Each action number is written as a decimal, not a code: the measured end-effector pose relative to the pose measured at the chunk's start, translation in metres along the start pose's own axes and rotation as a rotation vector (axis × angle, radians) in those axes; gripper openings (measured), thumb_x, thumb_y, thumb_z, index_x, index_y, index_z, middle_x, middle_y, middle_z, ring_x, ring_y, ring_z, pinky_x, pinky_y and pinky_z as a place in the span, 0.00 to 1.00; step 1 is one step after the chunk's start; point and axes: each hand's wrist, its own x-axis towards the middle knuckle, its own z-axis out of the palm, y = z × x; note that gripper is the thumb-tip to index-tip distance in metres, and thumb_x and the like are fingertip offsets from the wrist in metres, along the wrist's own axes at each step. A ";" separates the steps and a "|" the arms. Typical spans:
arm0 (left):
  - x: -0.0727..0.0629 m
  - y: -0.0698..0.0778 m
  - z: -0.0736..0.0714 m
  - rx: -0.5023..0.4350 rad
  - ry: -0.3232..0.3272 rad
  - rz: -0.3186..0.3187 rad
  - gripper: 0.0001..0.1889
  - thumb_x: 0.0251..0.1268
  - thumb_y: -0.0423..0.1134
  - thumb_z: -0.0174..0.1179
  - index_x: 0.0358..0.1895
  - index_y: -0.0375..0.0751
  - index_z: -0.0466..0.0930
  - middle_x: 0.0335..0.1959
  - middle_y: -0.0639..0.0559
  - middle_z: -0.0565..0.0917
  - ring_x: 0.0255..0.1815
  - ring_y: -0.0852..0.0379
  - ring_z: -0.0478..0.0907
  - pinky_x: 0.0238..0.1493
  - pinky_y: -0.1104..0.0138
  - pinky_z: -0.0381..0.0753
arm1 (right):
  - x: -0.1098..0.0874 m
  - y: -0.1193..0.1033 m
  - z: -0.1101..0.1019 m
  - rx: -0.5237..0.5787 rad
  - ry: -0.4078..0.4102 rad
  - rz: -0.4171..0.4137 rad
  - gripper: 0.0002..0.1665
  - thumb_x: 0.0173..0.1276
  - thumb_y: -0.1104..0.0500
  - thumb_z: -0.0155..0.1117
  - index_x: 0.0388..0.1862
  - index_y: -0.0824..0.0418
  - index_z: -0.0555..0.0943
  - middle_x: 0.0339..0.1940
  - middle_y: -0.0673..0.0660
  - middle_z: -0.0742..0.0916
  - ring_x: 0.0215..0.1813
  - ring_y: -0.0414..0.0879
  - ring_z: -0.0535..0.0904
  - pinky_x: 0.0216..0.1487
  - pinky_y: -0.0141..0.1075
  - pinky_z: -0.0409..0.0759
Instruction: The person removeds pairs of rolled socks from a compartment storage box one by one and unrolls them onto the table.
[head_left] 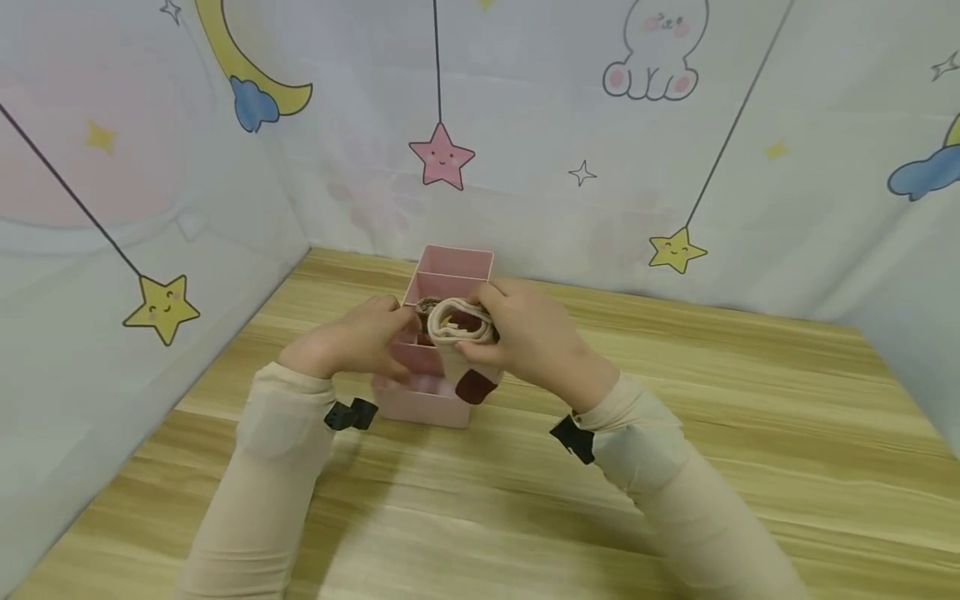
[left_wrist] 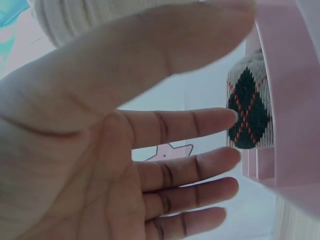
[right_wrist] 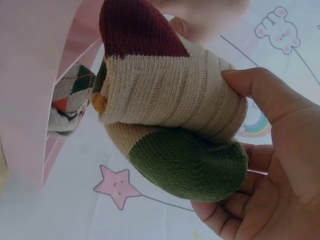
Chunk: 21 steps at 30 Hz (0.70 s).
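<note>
A pink box (head_left: pixel 423 408) stood on the wooden table (head_left: pixel 480 517), and it was divided by thin walls into compartments. The right hand (head_left: pixel 528 333) was over the right side of the box and held a sock roll (right_wrist: pixel 170 90); the thumb pressed on one side of it and the fingers supported the other side, so the grip was as wide as the roll. This roll was cream and ribbed, with a dark red patch and a dark green patch, and its coiled end faced upward over the box. Whether the roll touched the box could not be told. The left hand (head_left: pixel 356 337) was at the left side of the box, with its thumb spread widely from the straight fingers, and its palm held nothing. Its index fingertip appeared just beside an argyle sock (left_wrist: pixel 247 107), which lay in a middle compartment of the box; contact could not be told. In front of the box, to its left and right, came two cream sleeves (head_left: pixel 262 475). Behind the box hung a pale curtain (head_left: pixel 525 208), printed with a pink star (head_left: pixel 442 158).
</note>
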 end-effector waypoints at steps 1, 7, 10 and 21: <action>0.001 0.001 0.000 -0.001 0.010 0.008 0.29 0.45 0.43 0.73 0.51 0.34 0.75 0.48 0.38 0.76 0.51 0.44 0.70 0.54 0.52 0.71 | -0.003 0.002 0.000 -0.004 0.009 0.005 0.23 0.55 0.46 0.70 0.43 0.60 0.79 0.35 0.52 0.83 0.35 0.45 0.78 0.35 0.37 0.77; 0.006 0.007 0.004 -0.001 0.061 0.042 0.28 0.48 0.44 0.73 0.52 0.35 0.74 0.46 0.41 0.76 0.50 0.46 0.70 0.54 0.53 0.70 | -0.019 0.013 -0.001 -0.016 0.016 0.051 0.24 0.55 0.46 0.70 0.42 0.62 0.80 0.35 0.53 0.84 0.35 0.47 0.77 0.39 0.41 0.76; 0.008 0.010 0.005 0.005 0.110 0.069 0.26 0.49 0.43 0.73 0.50 0.36 0.74 0.44 0.42 0.77 0.48 0.47 0.71 0.53 0.54 0.71 | -0.026 0.018 0.000 -0.029 -0.001 0.082 0.25 0.56 0.45 0.70 0.44 0.62 0.80 0.37 0.54 0.85 0.37 0.48 0.77 0.45 0.43 0.74; 0.028 0.040 0.022 0.088 0.438 0.264 0.13 0.51 0.38 0.69 0.36 0.38 0.75 0.33 0.48 0.76 0.41 0.48 0.73 0.47 0.57 0.72 | -0.059 0.036 0.018 -0.050 0.012 0.179 0.24 0.56 0.44 0.70 0.41 0.61 0.82 0.34 0.54 0.84 0.38 0.50 0.77 0.43 0.44 0.70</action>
